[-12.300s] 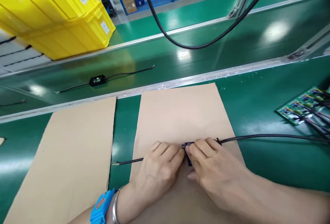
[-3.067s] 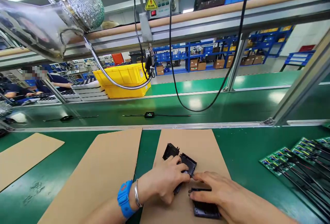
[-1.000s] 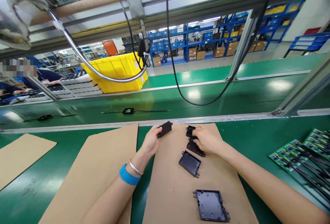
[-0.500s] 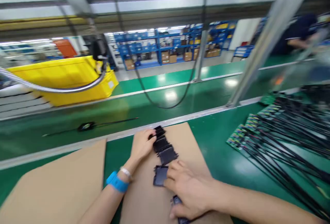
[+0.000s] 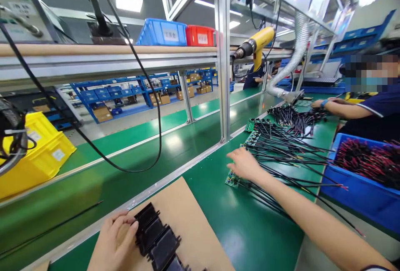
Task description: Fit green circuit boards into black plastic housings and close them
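Note:
My left hand (image 5: 112, 239) is at the lower left, its thumb and fingers closed at the edge of the top black plastic case (image 5: 146, 217). More black cases (image 5: 165, 246) lie in a slanting row below it on a cardboard sheet (image 5: 200, 237); the lower ones are cut off by the frame. My right hand (image 5: 245, 163) is stretched out over a row of green circuit boards (image 5: 231, 179) with long black cables (image 5: 281, 146). Its fingers are apart and I see nothing in them. Part of the board row is hidden beneath it.
A blue bin (image 5: 353, 192) of red and black wires stands right of the green bench. A co-worker's arm (image 5: 346, 108) is farther back. A metal post (image 5: 223, 96) rises at the bench rail. A heat gun (image 5: 258, 46) and a looping black cable (image 5: 159, 137) hang above.
My right hand has left the black cases and moved right to the circuit boards. My left hand stays at the top case. The view has turned right and up.

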`<move>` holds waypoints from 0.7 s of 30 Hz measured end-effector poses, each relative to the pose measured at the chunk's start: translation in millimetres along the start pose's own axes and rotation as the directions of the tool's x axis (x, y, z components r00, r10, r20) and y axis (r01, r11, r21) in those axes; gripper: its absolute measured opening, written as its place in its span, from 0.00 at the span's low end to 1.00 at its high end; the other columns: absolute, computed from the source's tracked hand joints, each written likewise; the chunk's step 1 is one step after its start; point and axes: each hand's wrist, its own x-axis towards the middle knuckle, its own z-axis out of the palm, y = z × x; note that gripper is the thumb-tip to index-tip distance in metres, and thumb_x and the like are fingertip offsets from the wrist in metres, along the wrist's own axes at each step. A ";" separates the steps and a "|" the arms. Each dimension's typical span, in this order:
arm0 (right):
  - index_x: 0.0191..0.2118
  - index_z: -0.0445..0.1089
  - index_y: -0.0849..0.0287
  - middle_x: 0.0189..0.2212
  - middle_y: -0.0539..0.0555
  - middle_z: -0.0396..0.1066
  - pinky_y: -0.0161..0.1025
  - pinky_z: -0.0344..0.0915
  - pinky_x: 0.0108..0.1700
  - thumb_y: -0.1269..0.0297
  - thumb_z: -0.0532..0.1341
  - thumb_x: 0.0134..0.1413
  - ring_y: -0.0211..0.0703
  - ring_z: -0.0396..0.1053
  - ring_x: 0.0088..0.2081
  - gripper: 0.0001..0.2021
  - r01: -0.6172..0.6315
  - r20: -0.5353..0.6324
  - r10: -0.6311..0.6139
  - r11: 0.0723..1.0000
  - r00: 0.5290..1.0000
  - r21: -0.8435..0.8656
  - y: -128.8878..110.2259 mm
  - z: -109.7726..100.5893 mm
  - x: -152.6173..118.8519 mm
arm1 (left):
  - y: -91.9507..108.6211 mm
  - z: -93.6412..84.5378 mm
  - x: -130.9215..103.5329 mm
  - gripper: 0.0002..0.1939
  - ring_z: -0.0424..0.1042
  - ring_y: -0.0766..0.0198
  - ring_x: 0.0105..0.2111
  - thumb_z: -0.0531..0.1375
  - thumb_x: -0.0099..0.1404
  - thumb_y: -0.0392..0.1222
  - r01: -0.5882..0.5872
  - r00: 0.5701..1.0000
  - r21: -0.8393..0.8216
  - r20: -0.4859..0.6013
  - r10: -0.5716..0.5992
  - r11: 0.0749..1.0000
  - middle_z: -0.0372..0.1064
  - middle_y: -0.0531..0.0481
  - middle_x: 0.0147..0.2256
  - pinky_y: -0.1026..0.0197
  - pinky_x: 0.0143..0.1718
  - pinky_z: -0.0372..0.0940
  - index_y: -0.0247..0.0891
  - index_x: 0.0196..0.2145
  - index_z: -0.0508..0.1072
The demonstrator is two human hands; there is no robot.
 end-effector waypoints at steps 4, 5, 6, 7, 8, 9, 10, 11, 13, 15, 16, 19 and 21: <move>0.53 0.66 0.60 0.50 0.58 0.67 0.50 0.69 0.46 0.59 0.59 0.63 0.47 0.69 0.46 0.16 -0.274 -0.070 0.270 0.960 0.960 -0.058 70.1 -15.9 9.4 | 44.9 3.0 19.6 0.18 0.67 0.44 0.49 0.61 0.54 0.59 0.045 0.998 -0.202 -0.025 -0.051 0.978 0.66 0.44 0.45 0.40 0.52 0.62 0.42 0.31 0.74; 0.53 0.66 0.60 0.50 0.58 0.67 0.49 0.70 0.46 0.59 0.59 0.63 0.46 0.69 0.46 0.16 -0.299 -0.092 0.294 0.953 0.951 -0.053 77.3 -18.0 11.0 | 62.0 6.8 24.0 0.17 0.67 0.45 0.49 0.62 0.54 0.59 0.051 0.998 -0.302 -0.010 -0.056 0.952 0.65 0.44 0.45 0.41 0.53 0.61 0.42 0.31 0.74; 0.52 0.66 0.61 0.50 0.58 0.67 0.48 0.70 0.46 0.59 0.59 0.63 0.46 0.69 0.45 0.16 -0.318 -0.126 0.310 0.947 0.942 -0.042 81.4 -21.9 12.4 | 80.2 11.7 27.8 0.17 0.66 0.45 0.49 0.63 0.53 0.59 0.063 0.998 -0.407 0.020 -0.060 0.911 0.65 0.44 0.44 0.41 0.53 0.61 0.42 0.29 0.74; 0.52 0.66 0.60 0.50 0.57 0.68 0.48 0.70 0.45 0.59 0.60 0.62 0.45 0.70 0.45 0.16 -0.334 -0.175 0.325 0.942 0.929 -0.027 82.8 -28.2 13.4 | 98.8 17.2 30.9 0.17 0.66 0.45 0.50 0.65 0.52 0.58 0.088 0.996 -0.510 0.065 -0.064 0.856 0.65 0.44 0.44 0.42 0.54 0.60 0.41 0.28 0.74; 0.52 0.67 0.60 0.49 0.57 0.68 0.48 0.70 0.45 0.59 0.59 0.63 0.45 0.70 0.45 0.16 -0.349 -0.237 0.337 0.937 0.911 -0.009 81.8 -37.0 13.5 | 117.4 23.1 33.5 0.17 0.65 0.45 0.51 0.66 0.52 0.57 0.127 0.989 -0.604 0.138 -0.053 0.787 0.65 0.44 0.44 0.43 0.56 0.59 0.41 0.28 0.74; 0.51 0.67 0.61 0.47 0.57 0.68 0.48 0.69 0.45 0.59 0.58 0.64 0.45 0.70 0.44 0.14 -0.359 -0.306 0.344 0.933 0.887 0.011 78.4 -47.7 11.9 | 135.7 28.8 35.8 0.17 0.65 0.47 0.50 0.66 0.52 0.58 0.147 0.981 -0.651 0.190 -0.028 0.745 0.65 0.44 0.43 0.45 0.56 0.59 0.41 0.28 0.74; 0.49 0.67 0.63 0.45 0.58 0.69 0.48 0.69 0.44 0.61 0.54 0.66 0.45 0.69 0.42 0.13 -0.358 -0.378 0.343 0.933 0.860 0.030 72.2 -58.9 8.2 | 153.6 34.1 38.1 0.18 0.66 0.48 0.49 0.67 0.52 0.58 0.167 0.972 -0.682 0.236 -0.002 0.712 0.66 0.44 0.42 0.47 0.55 0.60 0.40 0.27 0.73; 0.46 0.68 0.64 0.42 0.59 0.69 0.48 0.68 0.44 0.62 0.50 0.68 0.46 0.69 0.41 0.13 -0.344 -0.447 0.328 0.938 0.832 0.047 62.6 -68.9 1.9 | 171.1 38.6 40.6 0.19 0.67 0.48 0.48 0.66 0.53 0.59 0.191 0.958 -0.706 0.286 0.027 0.682 0.68 0.43 0.41 0.48 0.53 0.62 0.40 0.28 0.74; 0.41 0.67 0.64 0.37 0.61 0.68 0.47 0.66 0.44 0.65 0.41 0.69 0.47 0.67 0.40 0.18 -0.263 -0.552 0.250 0.963 0.795 0.057 32.5 -78.6 -18.2 | 205.0 44.1 46.0 0.23 0.70 0.49 0.45 0.61 0.58 0.63 0.256 0.914 -0.745 0.393 0.096 0.615 0.71 0.41 0.40 0.48 0.48 0.66 0.38 0.34 0.75; 0.37 0.67 0.59 0.34 0.59 0.68 0.44 0.65 0.43 0.62 0.45 0.68 0.46 0.66 0.38 0.15 -0.096 -0.587 0.093 0.995 0.804 0.026 -8.7 -69.1 -45.0 | 236.0 45.0 50.5 0.33 0.73 0.48 0.42 0.50 0.63 0.68 0.345 0.845 -0.785 0.498 0.194 0.515 0.72 0.37 0.43 0.47 0.44 0.68 0.35 0.44 0.74; 0.34 0.66 0.57 0.32 0.57 0.68 0.42 0.65 0.42 0.62 0.48 0.67 0.45 0.66 0.37 0.13 0.056 -0.583 -0.052 0.998 0.811 -0.012 -30.7 -58.6 -59.0 | 249.3 44.1 51.6 0.35 0.74 0.49 0.41 0.47 0.64 0.69 0.394 0.801 -0.796 0.542 0.253 0.459 0.72 0.36 0.44 0.47 0.43 0.68 0.34 0.47 0.72; 0.34 0.68 0.59 0.26 0.53 0.67 0.39 0.63 0.32 0.71 0.52 0.63 0.42 0.63 0.29 0.09 0.527 -0.499 -0.514 0.840 0.698 -0.129 -84.6 -28.3 -95.6 | 274.5 37.0 49.0 0.28 0.74 0.53 0.40 0.57 0.64 0.59 0.476 0.717 -0.801 0.592 0.368 0.363 0.73 0.39 0.43 0.50 0.45 0.66 0.33 0.51 0.70; 0.37 0.68 0.61 0.27 0.54 0.68 0.38 0.63 0.31 0.71 0.53 0.63 0.42 0.64 0.29 0.08 0.578 -0.457 -0.537 0.814 0.709 -0.061 -102.0 -29.6 -114.2 | 278.2 27.5 44.2 0.22 0.72 0.55 0.41 0.61 0.62 0.47 0.387 0.745 -0.826 0.542 0.388 0.410 0.73 0.43 0.43 0.54 0.49 0.63 0.35 0.52 0.70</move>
